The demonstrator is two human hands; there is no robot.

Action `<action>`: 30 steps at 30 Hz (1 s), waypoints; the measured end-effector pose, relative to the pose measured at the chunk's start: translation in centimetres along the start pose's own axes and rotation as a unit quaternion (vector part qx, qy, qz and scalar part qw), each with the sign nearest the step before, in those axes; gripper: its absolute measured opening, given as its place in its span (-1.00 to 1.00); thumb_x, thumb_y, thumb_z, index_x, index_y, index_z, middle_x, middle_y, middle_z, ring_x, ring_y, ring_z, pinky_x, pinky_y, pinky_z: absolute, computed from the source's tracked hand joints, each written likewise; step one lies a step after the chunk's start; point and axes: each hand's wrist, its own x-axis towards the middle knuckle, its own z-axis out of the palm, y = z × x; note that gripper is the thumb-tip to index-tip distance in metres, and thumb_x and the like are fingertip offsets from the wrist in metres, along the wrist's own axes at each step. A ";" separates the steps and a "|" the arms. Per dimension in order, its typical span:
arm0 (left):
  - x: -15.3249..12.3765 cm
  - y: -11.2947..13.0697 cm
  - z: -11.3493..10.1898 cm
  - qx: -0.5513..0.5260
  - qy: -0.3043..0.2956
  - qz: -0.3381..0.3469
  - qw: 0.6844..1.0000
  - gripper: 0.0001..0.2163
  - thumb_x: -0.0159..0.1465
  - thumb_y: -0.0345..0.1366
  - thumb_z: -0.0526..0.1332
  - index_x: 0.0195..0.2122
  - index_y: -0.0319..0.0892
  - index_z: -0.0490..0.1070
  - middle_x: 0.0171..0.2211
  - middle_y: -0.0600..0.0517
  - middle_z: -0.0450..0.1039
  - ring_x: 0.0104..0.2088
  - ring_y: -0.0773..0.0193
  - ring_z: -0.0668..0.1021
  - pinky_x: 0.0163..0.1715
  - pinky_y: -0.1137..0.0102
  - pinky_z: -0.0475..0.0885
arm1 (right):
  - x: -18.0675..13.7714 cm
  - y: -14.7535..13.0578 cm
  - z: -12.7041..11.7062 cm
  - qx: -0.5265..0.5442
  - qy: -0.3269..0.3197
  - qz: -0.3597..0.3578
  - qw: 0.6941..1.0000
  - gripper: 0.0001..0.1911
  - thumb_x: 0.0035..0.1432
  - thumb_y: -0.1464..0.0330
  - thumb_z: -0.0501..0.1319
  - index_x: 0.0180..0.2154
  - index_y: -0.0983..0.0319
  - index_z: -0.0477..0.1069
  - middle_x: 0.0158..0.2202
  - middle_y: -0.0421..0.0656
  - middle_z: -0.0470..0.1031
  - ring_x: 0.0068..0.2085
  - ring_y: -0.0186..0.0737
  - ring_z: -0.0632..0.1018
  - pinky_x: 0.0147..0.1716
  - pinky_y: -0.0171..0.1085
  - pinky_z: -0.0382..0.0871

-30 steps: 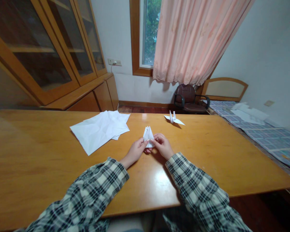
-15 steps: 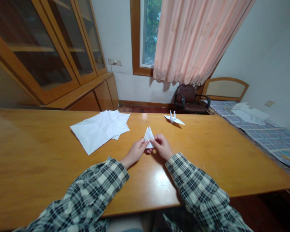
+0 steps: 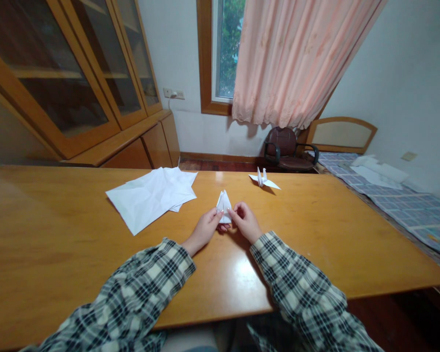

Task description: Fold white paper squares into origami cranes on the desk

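Note:
Both of my hands pinch a small white folded paper piece [image 3: 224, 201] just above the wooden table [image 3: 315, 234], near its middle. My left hand [image 3: 206, 229] grips its lower left edge with thumb and fingertips. My right hand [image 3: 246, 221] grips its lower right edge, fingers curled. The piece stands upright and narrows to a point at the top. Its bottom is hidden behind my fingers. A finished white paper crane [image 3: 263, 179] sits on the table beyond my right hand.
A loose pile of creased white paper sheets [image 3: 152, 195] lies on the table left of my hands. Past the table's far edge stand a dark office chair [image 3: 286, 149], a wooden glass-door cabinet [image 3: 69, 83] and a bed [image 3: 399, 200] at right.
The folded piece has been pressed narrower: its spread top flaps have closed into a single point. My hands stayed in place.

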 end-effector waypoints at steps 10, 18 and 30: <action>-0.1 0.6 -0.1 0.052 0.033 0.024 0.998 -0.63 0.24 0.06 0.04 -0.42 -0.19 0.25 -0.66 0.15 0.33 -0.65 0.38 0.38 -0.63 0.49 0.26 | -0.5 -1.2 -0.2 -0.036 -0.159 0.008 0.987 -0.43 0.14 -0.06 0.04 -0.56 0.28 0.38 -0.59 -0.19 0.41 -0.54 -0.38 0.38 -0.50 -0.38 0.23; -0.2 0.5 -0.1 0.045 0.025 0.028 0.998 -0.63 0.25 0.05 0.02 -0.44 -0.18 0.24 -0.66 0.14 0.34 -0.64 0.38 0.39 -0.62 0.48 0.26 | -0.5 -0.8 -0.1 -0.015 -0.143 0.040 0.989 -0.45 0.07 -0.07 0.12 -0.60 0.27 0.34 -0.69 -0.27 0.31 -0.64 -0.43 0.29 -0.62 -0.39 0.09; -0.3 0.8 0.0 0.030 0.011 0.035 0.999 -0.64 0.25 0.04 0.03 -0.43 -0.19 0.25 -0.63 0.14 0.35 -0.62 0.40 0.39 -0.59 0.48 0.27 | -0.6 -0.8 0.1 -0.022 -0.125 0.034 0.991 -0.46 0.06 -0.05 0.14 -0.65 0.26 0.26 -0.68 -0.27 0.25 -0.61 -0.44 0.24 -0.59 -0.38 0.07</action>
